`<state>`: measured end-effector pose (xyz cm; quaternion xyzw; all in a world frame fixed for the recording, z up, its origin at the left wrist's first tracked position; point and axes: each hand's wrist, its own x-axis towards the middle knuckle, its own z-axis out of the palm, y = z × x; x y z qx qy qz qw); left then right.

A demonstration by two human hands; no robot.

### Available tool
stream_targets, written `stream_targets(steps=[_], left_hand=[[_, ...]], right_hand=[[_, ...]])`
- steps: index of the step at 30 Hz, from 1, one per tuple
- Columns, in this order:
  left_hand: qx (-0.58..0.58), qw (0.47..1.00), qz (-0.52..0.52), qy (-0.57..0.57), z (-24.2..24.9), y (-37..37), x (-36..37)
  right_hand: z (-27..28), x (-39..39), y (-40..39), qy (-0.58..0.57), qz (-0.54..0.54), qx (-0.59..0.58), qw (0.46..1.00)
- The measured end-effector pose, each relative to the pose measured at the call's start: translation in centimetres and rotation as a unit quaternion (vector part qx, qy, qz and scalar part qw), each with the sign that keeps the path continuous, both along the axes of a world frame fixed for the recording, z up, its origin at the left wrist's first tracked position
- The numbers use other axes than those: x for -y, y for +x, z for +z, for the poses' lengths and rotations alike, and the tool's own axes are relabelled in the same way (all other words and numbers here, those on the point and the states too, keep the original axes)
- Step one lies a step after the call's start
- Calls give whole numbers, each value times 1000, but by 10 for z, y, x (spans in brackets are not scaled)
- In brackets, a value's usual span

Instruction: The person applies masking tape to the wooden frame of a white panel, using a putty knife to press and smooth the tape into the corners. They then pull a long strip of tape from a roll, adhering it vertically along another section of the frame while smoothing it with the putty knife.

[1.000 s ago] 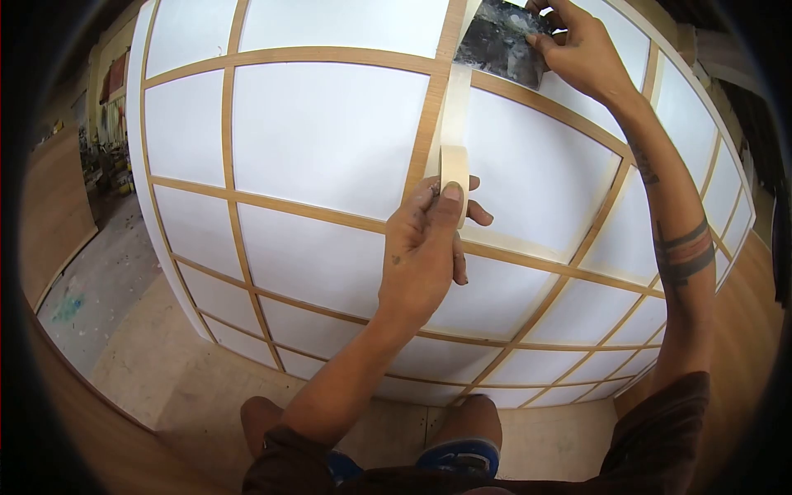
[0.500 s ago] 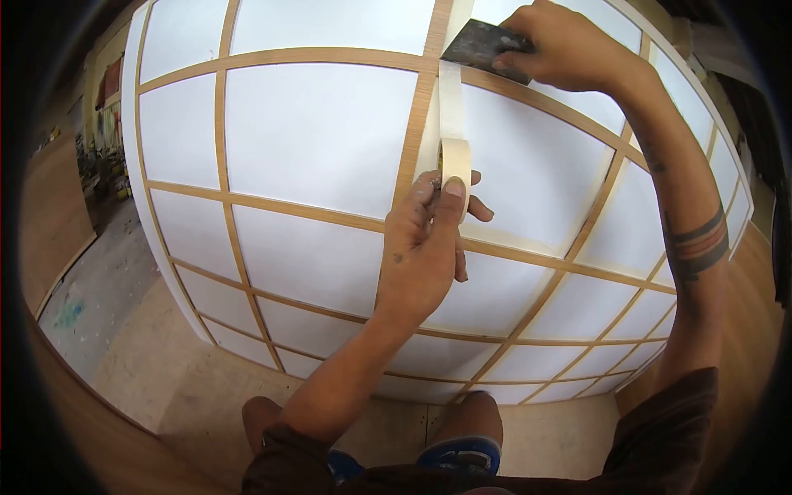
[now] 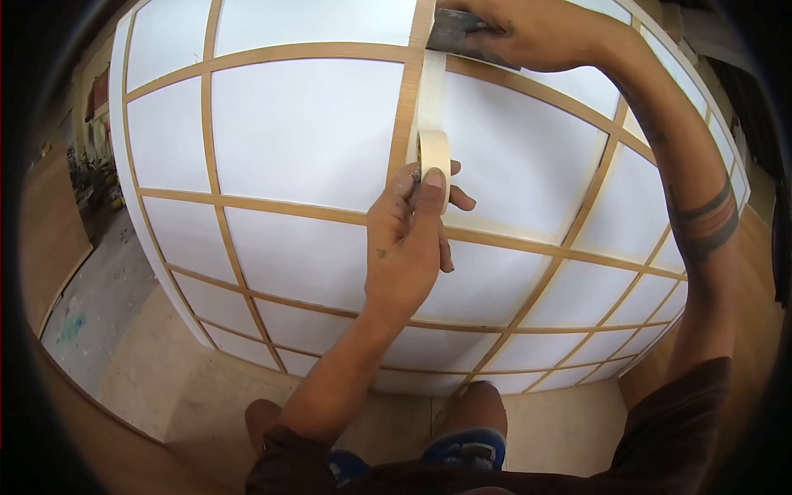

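Note:
My left hand (image 3: pixel 411 219) grips a roll of pale masking tape (image 3: pixel 436 161) near the middle of the view. A strip of tape (image 3: pixel 431 91) runs up from the roll, along the right side of a vertical wooden strip (image 3: pixel 404 111). At its upper end, my right hand (image 3: pixel 528 35) holds a flat dark scraper (image 3: pixel 462 40), whose left edge lies over the tape where two wooden strips cross. Behind both hands stands a large white panel (image 3: pixel 301 128) divided by a grid of brown wooden strips.
Below the panel is a light wooden floor (image 3: pixel 210 404), with my knees (image 3: pixel 477 410) close to the lower edge. A brown board (image 3: pixel 54 239) stands at the far left, near a paint-stained grey floor (image 3: pixel 91 301). Cluttered items (image 3: pixel 99 177) lie beyond.
The panel and both hands appear shifted slightly left in the view. My right hand and the scraper also sit a little higher. The tape roll remains in my left hand.

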<state>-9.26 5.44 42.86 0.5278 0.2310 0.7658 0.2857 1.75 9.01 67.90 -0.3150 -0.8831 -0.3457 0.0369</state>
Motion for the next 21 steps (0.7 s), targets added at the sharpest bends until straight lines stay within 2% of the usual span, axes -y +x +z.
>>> stream_targets(steps=[3,10,16,19,21], left_hand=[[3,1000,0,-3,0,-3,2],[21,1000,-1,-4,-2,-4,0],[16,999,-21,-19,-3,-1,-4],[21,999,-25,-14,-3,0,-5],[19,999,-26,-9,-3,-1,-6]], right_hand=[[0,10,3,-5,22,-1,1000],[5,23,15,5,-23,19,1000],[2,21,11,32,-2,-44,999],[-3,3,14,34,25,-56,998],[-13,-18,16,167,143,-46,974]])
